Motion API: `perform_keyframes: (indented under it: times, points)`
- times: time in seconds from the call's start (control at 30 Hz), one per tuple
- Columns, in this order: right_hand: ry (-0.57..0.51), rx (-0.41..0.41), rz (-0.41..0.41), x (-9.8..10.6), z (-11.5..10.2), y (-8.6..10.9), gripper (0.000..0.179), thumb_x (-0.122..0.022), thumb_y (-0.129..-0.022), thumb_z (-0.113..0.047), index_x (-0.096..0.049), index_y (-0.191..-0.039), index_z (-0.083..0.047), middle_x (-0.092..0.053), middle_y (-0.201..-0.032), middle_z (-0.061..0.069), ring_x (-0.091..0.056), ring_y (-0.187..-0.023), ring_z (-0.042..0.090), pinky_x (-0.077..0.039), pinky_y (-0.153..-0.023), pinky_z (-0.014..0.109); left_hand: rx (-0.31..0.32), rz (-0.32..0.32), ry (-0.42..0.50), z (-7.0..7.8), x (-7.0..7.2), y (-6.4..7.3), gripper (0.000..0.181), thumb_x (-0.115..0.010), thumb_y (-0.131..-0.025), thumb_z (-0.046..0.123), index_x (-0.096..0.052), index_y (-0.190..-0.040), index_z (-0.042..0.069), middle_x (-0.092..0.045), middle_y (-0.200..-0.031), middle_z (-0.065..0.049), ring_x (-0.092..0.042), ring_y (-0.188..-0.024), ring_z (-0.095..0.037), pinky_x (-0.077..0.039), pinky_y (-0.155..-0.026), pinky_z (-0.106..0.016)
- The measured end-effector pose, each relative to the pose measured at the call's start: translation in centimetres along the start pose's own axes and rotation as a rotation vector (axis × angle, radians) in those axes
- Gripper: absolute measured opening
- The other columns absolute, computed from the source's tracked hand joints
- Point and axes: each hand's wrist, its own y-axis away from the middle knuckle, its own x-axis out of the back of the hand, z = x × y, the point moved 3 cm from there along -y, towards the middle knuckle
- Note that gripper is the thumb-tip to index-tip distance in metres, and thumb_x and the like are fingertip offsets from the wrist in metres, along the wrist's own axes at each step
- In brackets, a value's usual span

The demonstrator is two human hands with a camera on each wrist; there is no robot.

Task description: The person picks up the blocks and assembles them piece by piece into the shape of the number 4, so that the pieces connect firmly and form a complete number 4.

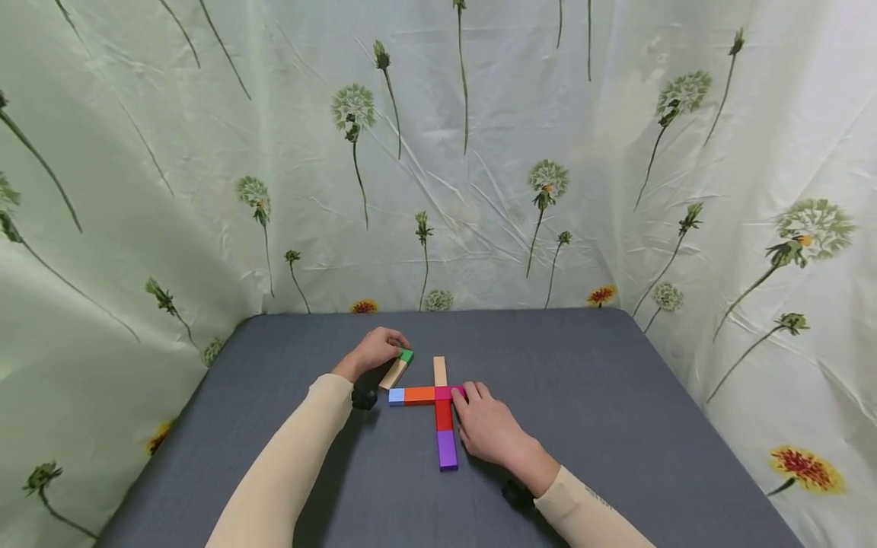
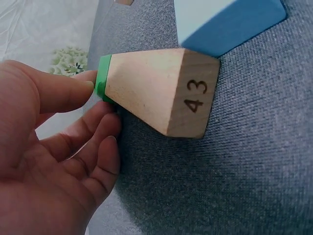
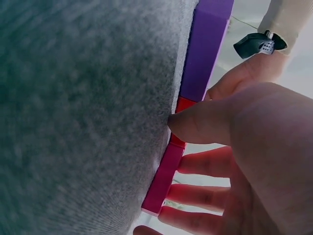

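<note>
My left hand [image 1: 377,348] pinches a bare-wood block with a green end [image 1: 393,373] between thumb and fingers, at that green end. On the block's near end the number 43 [image 2: 196,95] is marked. Right of it on the table lies a cross of blocks: a bare-wood block [image 1: 440,371] at the far side, light blue [image 1: 397,396] and orange [image 1: 419,395] to the left, a magenta block [image 1: 443,393] at the crossing, then red [image 1: 444,415] and purple [image 1: 448,450] toward me. My right hand [image 1: 489,426] touches the magenta block with fairly straight fingers, its thumb beside the red block.
The grey cloth-covered table [image 1: 582,380] extends around the blocks. Behind it and along both sides hangs a pale curtain [image 1: 493,228] with a dandelion print. A dark wrist camera [image 1: 365,397] sits below the left wrist, and another [image 1: 517,493] below the right.
</note>
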Motion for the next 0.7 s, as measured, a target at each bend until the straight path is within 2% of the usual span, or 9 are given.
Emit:
perform_keyframes:
  times: [0.13,0.27,0.4,0.5,0.63,0.7]
  points:
    - [-0.031,-0.007,-0.007,0.2,0.2,-0.2,0.063,-0.073,-0.091,-0.033,-0.053,-0.145,-0.007,-0.053,-0.132,0.014,-0.052,-0.118,0.026,-0.057,-0.084,0.037,-0.002,-0.005,0.000,0.0,0.5,0.3,0.024,-0.056,-0.097,0.007,-0.076,-0.112,0.010,-0.070,-0.114,-0.010,-0.065,-0.094,-0.021,-0.053,-0.079,-0.039]
    - [-0.052,-0.014,-0.017,0.4,0.3,-0.4,0.063,-0.073,-0.090,-0.031,-0.053,-0.145,-0.008,-0.051,-0.131,0.015,-0.053,-0.114,0.024,-0.058,-0.079,0.035,0.014,0.034,0.007,0.2,1.5,1.1,0.027,-0.054,-0.099,0.009,-0.073,-0.118,0.008,-0.068,-0.119,-0.013,-0.065,-0.100,-0.024,-0.053,-0.082,-0.043]
    - [-0.058,-0.010,-0.029,0.6,0.1,-0.7,0.060,-0.072,-0.091,-0.031,-0.054,-0.143,-0.008,-0.051,-0.121,0.014,-0.053,-0.105,0.022,-0.058,-0.075,0.033,0.024,0.114,0.028,0.7,2.6,2.1,0.031,-0.051,-0.099,0.007,-0.070,-0.123,0.007,-0.067,-0.121,-0.016,-0.062,-0.089,-0.028,-0.049,-0.069,-0.040]
    - [-0.056,-0.013,-0.042,0.8,0.1,-0.8,0.055,-0.071,-0.093,-0.030,-0.056,-0.140,-0.007,-0.051,-0.118,0.014,-0.053,-0.104,0.023,-0.058,-0.075,0.036,-0.003,0.182,-0.006,1.4,3.2,2.9,0.030,-0.051,-0.100,0.008,-0.070,-0.123,0.010,-0.067,-0.120,-0.014,-0.061,-0.088,-0.028,-0.044,-0.064,-0.037]
    - [-0.079,-0.026,-0.053,1.2,0.3,-0.9,0.050,-0.070,-0.093,-0.029,-0.059,-0.136,-0.007,-0.051,-0.117,0.014,-0.052,-0.107,0.026,-0.057,-0.077,0.040,-0.052,0.266,-0.072,2.9,3.5,4.7,0.027,-0.053,-0.100,0.011,-0.071,-0.120,0.015,-0.066,-0.115,-0.009,-0.062,-0.095,-0.024,-0.047,-0.069,-0.038]
    - [-0.103,-0.034,-0.061,1.4,0.3,-0.9,0.048,-0.070,-0.093,-0.029,-0.060,-0.135,-0.007,-0.050,-0.117,0.013,-0.050,-0.107,0.026,-0.056,-0.076,0.040,-0.081,0.297,-0.087,3.8,3.4,5.8,0.027,-0.054,-0.101,0.011,-0.071,-0.121,0.015,-0.063,-0.111,-0.008,-0.062,-0.092,-0.023,-0.049,-0.071,-0.040]
